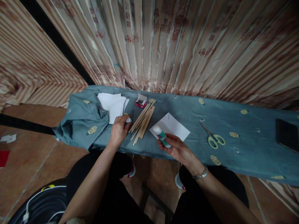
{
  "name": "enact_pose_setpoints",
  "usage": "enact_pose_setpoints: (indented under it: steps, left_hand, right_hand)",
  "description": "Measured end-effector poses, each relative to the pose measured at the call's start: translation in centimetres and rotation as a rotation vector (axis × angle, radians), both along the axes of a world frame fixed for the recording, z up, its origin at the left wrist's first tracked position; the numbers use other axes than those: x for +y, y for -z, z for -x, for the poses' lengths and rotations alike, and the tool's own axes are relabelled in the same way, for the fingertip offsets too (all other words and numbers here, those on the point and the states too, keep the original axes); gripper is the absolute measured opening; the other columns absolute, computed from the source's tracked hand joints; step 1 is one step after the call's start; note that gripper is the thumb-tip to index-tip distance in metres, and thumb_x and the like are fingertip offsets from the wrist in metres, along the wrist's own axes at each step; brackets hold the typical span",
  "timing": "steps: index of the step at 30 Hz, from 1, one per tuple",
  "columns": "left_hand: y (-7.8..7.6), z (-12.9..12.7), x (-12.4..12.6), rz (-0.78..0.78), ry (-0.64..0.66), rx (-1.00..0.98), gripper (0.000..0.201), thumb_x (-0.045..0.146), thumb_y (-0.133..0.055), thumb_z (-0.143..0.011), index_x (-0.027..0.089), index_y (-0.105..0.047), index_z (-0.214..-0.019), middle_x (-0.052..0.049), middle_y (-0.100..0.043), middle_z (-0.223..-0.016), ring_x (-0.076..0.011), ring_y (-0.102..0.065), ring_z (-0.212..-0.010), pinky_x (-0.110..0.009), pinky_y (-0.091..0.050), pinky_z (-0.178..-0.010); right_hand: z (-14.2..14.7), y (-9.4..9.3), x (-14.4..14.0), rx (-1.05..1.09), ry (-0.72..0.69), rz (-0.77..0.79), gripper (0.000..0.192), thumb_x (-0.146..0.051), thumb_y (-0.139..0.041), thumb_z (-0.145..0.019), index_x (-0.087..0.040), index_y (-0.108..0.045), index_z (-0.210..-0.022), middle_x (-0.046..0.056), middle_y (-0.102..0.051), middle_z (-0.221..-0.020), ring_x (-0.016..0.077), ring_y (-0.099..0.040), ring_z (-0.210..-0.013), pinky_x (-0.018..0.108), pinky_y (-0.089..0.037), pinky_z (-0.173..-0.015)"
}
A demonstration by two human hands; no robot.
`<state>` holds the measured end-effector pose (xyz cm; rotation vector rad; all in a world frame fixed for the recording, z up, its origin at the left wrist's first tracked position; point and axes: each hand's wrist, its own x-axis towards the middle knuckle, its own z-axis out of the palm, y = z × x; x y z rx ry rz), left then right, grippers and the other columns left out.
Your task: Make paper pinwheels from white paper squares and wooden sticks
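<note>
My right hand [175, 147] is closed around a glue stick [162, 136] with a green and white label, its white end tilted up and to the left. Beneath it lies a white square of paper [178, 126] with crease lines. My left hand [120, 129] pinches a small white cap [128, 120] between thumb and fingers, near a stack of white paper [114, 105]. Between my hands rests a loose bundle of thin wooden sticks [143, 121]. Behind the sticks stands an open little red box [141, 101] with small dark pieces inside.
Scissors [212, 137] with light green handles lie right of the creased paper. A dark flat object [287, 134] sits at the table's far right. The blue-grey cloth [252, 152] bunches up at left. A patterned curtain [163, 46] hangs behind.
</note>
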<state>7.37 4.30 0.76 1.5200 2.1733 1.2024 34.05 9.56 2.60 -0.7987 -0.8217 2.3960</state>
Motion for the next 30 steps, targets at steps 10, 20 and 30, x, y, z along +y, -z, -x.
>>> enact_pose_setpoints:
  steps: [10,20,30]
  left_hand:
    - [-4.1,-6.7,-1.0,-0.031,0.057,-1.44,0.035,0.029,-0.088,-0.058,0.017,-0.074,-0.088,-0.001,-0.072,-0.087,-0.0106,-0.065,-0.078,-0.02,-0.054,-0.074]
    - [-4.0,-7.7,-1.1,-0.022,0.068,-1.366,0.033,0.027,-0.089,-0.056,0.019,-0.076,-0.085,-0.002,-0.073,-0.088,-0.0126,-0.066,-0.08,-0.021,-0.055,-0.074]
    - [-3.3,-7.8,-1.2,-0.049,0.147,-1.092,0.027,0.027,-0.085,-0.063,0.021,-0.077,-0.089,-0.001,-0.072,-0.085,-0.0123,-0.064,-0.078,-0.021,-0.05,-0.075]
  right_hand:
    - [0.2,-1.4,-0.5,-0.054,0.023,-0.117,0.03,-0.029,-0.085,-0.065,-0.024,-0.074,-0.092,0.0,-0.075,-0.086,0.0114,-0.068,-0.07,0.026,-0.055,-0.074]
    - [0.4,-0.7,-0.5,-0.211,0.095,-0.308,0.032,-0.033,-0.085,-0.063,-0.022,-0.073,-0.09,-0.002,-0.071,-0.082,0.011,-0.063,-0.066,0.025,-0.053,-0.068]
    - [0.2,-0.3,-0.5,-0.333,0.094,-0.575,0.027,-0.035,-0.079,-0.07,-0.023,-0.071,-0.092,0.001,-0.07,-0.087,0.016,-0.061,-0.08,0.028,-0.05,-0.071]
